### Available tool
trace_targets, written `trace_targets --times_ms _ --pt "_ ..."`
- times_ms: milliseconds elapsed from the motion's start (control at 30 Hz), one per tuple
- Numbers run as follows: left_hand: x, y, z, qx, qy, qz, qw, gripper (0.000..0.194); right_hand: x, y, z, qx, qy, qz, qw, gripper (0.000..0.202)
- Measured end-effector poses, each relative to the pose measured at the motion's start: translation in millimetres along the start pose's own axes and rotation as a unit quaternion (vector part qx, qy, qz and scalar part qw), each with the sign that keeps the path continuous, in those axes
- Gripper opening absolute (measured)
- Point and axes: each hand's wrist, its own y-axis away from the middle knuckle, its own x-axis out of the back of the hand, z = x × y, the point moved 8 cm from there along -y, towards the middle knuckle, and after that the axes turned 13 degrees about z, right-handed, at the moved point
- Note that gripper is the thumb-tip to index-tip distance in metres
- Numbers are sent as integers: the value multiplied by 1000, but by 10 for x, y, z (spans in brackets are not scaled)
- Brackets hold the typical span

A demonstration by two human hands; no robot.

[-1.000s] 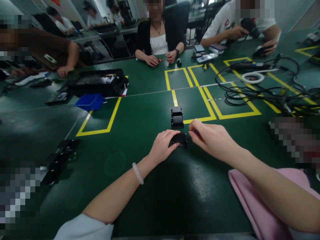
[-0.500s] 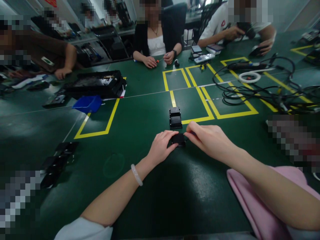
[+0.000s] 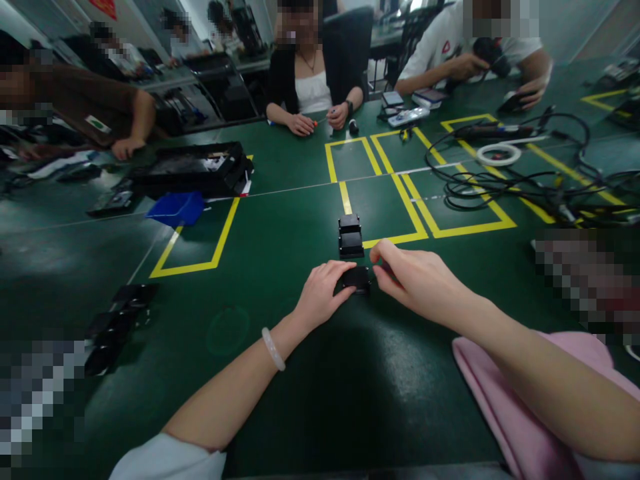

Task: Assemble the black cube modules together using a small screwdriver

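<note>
A small black rectangular block [image 3: 357, 280] with light dots along its right edge lies on the green table. My left hand [image 3: 327, 288] grips it from the left, thumb on the near edge and fingers along the far one. Just off its right end is my right hand [image 3: 405, 270], thumb and index finger bent toward each other. Whether a tiny piece sits between those fingertips is too small to see. Directly beyond the block stand similar black blocks [image 3: 351, 241] in a short row, touched by neither hand.
More black blocks [image 3: 117, 327] lie at the left. Behind them are a blue scoop-like tray [image 3: 177, 208] and a black bin [image 3: 187, 172]. Black cables [image 3: 480, 183] are coiled at right, above yellow tape outlines. A pink cloth [image 3: 493, 393] lies under my right forearm. Several people sit around.
My right fingertips have drawn slightly away from the block's right end, and the gap between thumb and index finger looks a little wider. My left hand stays on the block.
</note>
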Motion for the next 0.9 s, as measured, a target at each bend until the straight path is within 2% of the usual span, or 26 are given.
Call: trace_targets --times_ms 133,333,500,700,900 --pt "-3 5 1 -4 -1 2 1000 39 -24 9 14 -3 21 -2 1000 22" --pt "4 11 5 -1 2 -3 1000 41 -6 19 28 -6 35 22 999 13" --pt "12 16 8 -6 0 -7 1000 41 -7 24 18 -5 30 -1 1000 19" --pt "16 20 14 -14 -3 -7 1000 43 12 15 33 -9 24 18 999 14" --pt "23 18 19 -17 -9 -5 1000 43 -3 16 42 -10 35 6 999 19"
